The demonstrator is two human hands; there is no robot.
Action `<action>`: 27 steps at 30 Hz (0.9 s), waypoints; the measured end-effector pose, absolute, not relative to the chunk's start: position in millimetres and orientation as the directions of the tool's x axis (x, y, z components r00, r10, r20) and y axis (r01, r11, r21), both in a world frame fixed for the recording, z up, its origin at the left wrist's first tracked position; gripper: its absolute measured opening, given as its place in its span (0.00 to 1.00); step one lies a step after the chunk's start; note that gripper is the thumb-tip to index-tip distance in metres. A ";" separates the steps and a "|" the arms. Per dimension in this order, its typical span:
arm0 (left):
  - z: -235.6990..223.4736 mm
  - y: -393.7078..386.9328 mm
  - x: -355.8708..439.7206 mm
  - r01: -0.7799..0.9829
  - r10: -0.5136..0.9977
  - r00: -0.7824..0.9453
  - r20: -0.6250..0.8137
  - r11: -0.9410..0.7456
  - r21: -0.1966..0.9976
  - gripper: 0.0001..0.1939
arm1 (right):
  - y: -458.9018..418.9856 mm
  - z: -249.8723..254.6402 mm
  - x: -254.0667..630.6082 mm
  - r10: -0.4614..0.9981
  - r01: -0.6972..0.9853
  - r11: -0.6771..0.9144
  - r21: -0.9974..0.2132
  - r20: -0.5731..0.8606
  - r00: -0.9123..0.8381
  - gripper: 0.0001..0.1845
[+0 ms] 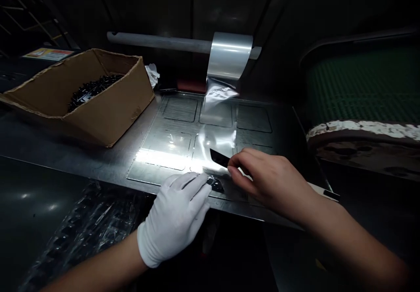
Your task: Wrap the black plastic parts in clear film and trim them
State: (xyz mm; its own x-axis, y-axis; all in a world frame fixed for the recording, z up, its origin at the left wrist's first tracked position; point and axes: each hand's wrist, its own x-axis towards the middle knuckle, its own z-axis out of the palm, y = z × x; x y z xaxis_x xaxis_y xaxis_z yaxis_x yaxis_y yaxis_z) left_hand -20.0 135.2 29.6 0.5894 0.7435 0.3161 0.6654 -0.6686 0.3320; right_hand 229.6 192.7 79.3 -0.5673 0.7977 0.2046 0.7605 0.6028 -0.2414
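My left hand [175,215], in a white glove, lies flat with its fingers stretched onto a small black part [215,184] at the near edge of the metal work plate [170,130]. My bare right hand [267,178] pinches a thin dark blade-like piece [219,157] just above that part. A strip of clear film [216,125] runs down from a roll [229,55] on a grey bar to the spot under my fingers.
A cardboard box [108,112] with several small black parts stands at the left. A pile of film-wrapped dark parts [88,226] lies low at the left. A green conveyor belt [364,86] with a worn roller sits to the right.
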 end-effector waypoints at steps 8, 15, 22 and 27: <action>18.9 117.6 -15.8 0.752 0.819 0.511 0.263 -0.574 0.325 0.22 | 204.5 86.7 193.2 0.726 0.726 0.686 0.046 0.008 -0.687 0.09; 19.1 118.0 -14.9 0.744 0.830 0.483 0.279 -0.557 0.369 0.19 | 213.6 76.2 192.7 0.697 0.688 0.717 0.113 -0.075 -0.713 0.07; 19.0 114.3 -17.8 0.717 0.828 0.472 0.303 -0.560 0.415 0.18 | 206.1 74.7 204.1 0.792 0.795 0.598 -0.104 -0.077 -0.606 0.11; 28.2 124.9 -39.1 0.676 0.802 0.391 0.452 -0.583 0.451 0.16 | 154.7 54.5 294.4 0.923 0.894 0.366 -0.259 0.223 -0.313 0.13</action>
